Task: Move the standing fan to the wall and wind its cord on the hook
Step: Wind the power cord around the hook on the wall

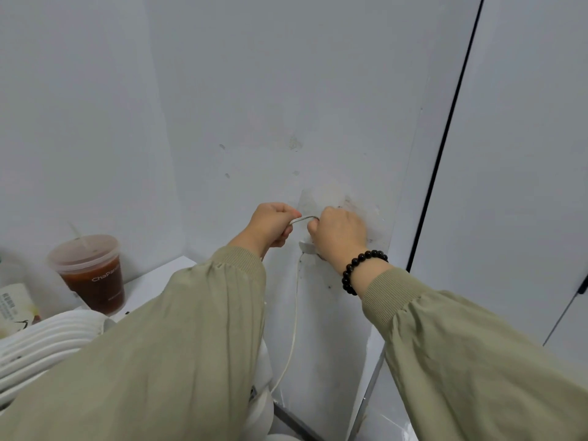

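My left hand (273, 225) and my right hand (340, 237) are both up at the white wall, each gripping the thin white cord (304, 218) that arcs between them. Below my right hand a small white hook (307, 247) juts from the wall, partly hidden by that hand. From the hook the cord hangs down along the wall (294, 316) toward the white fan (47, 348), whose ribbed grille shows at the lower left under my left sleeve. Its stand (262, 409) is mostly hidden.
A plastic cup (90, 275) of dark drink with a straw stands on a white ledge (159, 283) at the left, next to a printed carton (14, 308). To the right, a black vertical seam (445, 148) divides the white panels. The wall round the hook is scuffed.
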The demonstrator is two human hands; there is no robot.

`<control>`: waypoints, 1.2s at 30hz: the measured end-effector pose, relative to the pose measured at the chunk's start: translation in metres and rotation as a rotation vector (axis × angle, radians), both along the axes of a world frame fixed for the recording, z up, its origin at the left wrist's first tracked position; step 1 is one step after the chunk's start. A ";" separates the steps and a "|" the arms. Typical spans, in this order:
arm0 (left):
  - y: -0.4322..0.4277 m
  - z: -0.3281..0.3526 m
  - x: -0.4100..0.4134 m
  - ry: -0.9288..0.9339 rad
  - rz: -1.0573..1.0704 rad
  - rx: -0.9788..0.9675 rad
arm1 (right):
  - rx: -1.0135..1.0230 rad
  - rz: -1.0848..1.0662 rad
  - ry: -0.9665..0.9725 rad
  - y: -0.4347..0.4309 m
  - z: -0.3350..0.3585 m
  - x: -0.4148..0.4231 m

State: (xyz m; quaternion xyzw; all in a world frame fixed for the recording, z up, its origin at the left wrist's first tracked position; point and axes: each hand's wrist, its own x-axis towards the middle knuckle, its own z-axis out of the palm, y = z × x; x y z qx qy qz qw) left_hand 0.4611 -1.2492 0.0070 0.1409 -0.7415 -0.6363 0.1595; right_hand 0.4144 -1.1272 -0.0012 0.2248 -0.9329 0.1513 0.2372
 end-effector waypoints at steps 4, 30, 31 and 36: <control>-0.001 0.000 0.003 0.001 -0.023 -0.017 | 0.042 0.037 0.107 -0.001 0.003 0.001; -0.001 0.007 0.018 -0.006 -0.549 0.595 | -1.229 0.524 -0.831 0.045 0.060 0.011; -0.001 0.007 0.017 -0.045 -0.561 0.541 | -1.233 0.570 -0.836 0.048 0.065 0.010; 0.002 0.004 0.016 -0.198 -0.633 0.352 | -1.009 0.633 -0.904 0.061 0.081 0.014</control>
